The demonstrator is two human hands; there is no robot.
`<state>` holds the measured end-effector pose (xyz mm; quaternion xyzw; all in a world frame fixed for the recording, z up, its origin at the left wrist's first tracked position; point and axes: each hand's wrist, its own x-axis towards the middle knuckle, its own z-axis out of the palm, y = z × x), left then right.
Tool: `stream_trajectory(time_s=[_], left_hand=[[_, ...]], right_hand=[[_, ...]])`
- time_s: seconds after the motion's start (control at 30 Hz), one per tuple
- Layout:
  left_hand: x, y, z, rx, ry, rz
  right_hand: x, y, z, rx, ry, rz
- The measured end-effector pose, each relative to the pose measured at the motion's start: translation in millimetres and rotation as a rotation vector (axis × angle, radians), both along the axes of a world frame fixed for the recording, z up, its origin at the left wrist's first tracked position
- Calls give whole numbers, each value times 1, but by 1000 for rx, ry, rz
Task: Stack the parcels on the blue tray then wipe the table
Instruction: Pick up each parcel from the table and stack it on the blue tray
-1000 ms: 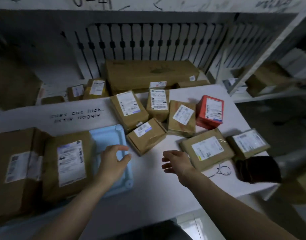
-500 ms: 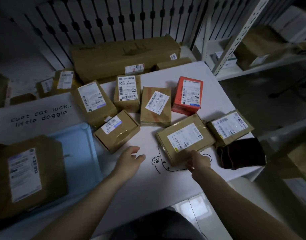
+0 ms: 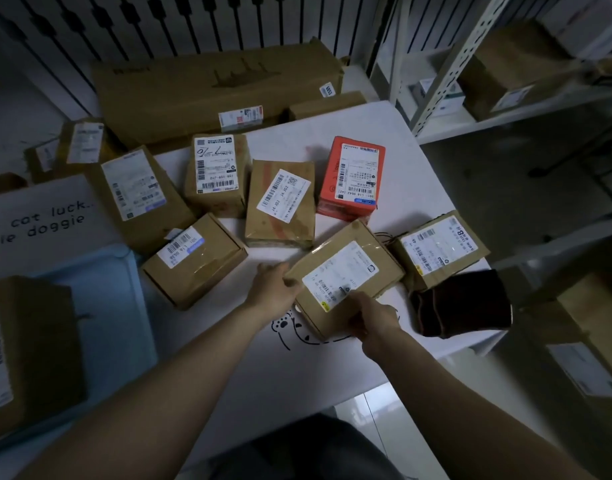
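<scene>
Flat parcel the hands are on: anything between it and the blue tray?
Yes. A small brown box sits on the table between the flat parcel and the blue tray. A large parcel already covers the tray's left part.

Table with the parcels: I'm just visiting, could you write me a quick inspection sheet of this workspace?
Surface: white table with printed words and a cartoon drawing.
Job's things: blue tray at left carries one large brown parcel; six more lie loose on the table, among them a red parcel; dark cloth at the right edge.
Clutter: long carton and smaller boxes behind the table.
Hands: left hand and right hand both hold a flat brown parcel.
Cables: nothing seen.
Surroundings: metal shelf rack with boxes at right; railing behind.
</scene>
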<state>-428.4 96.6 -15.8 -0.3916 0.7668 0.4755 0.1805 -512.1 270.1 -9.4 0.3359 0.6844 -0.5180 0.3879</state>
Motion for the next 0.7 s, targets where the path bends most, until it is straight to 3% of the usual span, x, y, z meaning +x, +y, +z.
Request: stream_trajectory(time_s=[0.23, 0.47, 0.7], left_hand=[[28, 17, 7, 49, -60, -2], [58, 28, 18, 286, -36, 62], [84, 0, 42, 467, 127, 282]], right_hand=[[13, 16, -6, -5, 46, 62], [45, 40, 5, -105, 89, -9], [55, 26, 29, -327, 148, 223]])
